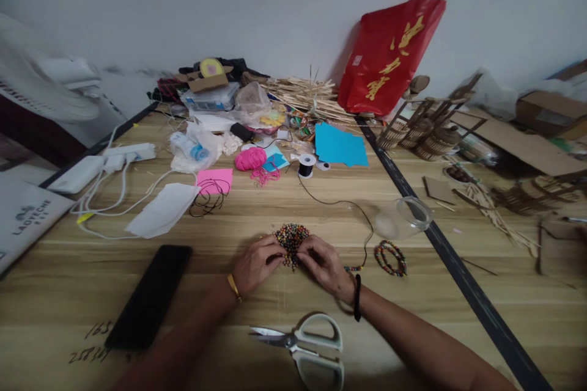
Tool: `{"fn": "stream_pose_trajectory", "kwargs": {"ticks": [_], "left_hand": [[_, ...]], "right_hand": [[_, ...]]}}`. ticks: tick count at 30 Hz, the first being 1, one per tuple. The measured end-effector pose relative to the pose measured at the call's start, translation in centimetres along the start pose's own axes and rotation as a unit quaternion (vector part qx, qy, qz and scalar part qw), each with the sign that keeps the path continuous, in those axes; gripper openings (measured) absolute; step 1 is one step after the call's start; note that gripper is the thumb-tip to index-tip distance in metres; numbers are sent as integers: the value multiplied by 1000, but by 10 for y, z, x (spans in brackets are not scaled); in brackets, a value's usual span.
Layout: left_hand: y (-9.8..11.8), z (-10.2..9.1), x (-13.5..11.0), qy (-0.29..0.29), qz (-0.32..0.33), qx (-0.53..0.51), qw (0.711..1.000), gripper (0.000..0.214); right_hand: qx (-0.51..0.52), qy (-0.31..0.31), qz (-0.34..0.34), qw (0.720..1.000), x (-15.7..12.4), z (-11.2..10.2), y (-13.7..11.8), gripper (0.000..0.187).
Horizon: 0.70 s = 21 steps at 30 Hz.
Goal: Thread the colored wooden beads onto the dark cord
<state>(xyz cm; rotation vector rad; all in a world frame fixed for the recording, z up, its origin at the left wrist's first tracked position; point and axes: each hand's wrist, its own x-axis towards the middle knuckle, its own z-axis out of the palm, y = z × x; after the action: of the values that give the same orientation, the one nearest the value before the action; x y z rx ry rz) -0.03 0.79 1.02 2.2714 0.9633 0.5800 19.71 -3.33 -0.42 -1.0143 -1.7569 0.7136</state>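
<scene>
Many beads (292, 236) heaped between left hand (258, 261) and right hand (326, 264), both curled, touching beads; whether pinching, cannot tell.

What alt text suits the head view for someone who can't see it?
A person's left hand and right hand touch a pile of multicoloured beads on a wooden table. Black cord runs from a spool to strung beads beside the right hand, near beaded loops; scissors lie nearer the camera.

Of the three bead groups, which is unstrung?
The heap between the left hand and right hand: its beads lie loose, while the row beside the right hand and the loop near the clear jar are threaded.
</scene>
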Motion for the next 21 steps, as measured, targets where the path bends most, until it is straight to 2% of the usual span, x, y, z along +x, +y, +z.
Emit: {"fn": "stream_pose_trajectory", "kwargs": {"ticks": [10, 21], "left_hand": [[-2, 4, 1, -14, 23, 38, 999, 16], [-4, 8, 1, -2, 39, 98, 994, 12]], "right_hand": [[-2, -6, 4, 1000, -1, 0, 1, 13], [-2, 3, 1, 1000, -1, 2, 4, 12]]}}
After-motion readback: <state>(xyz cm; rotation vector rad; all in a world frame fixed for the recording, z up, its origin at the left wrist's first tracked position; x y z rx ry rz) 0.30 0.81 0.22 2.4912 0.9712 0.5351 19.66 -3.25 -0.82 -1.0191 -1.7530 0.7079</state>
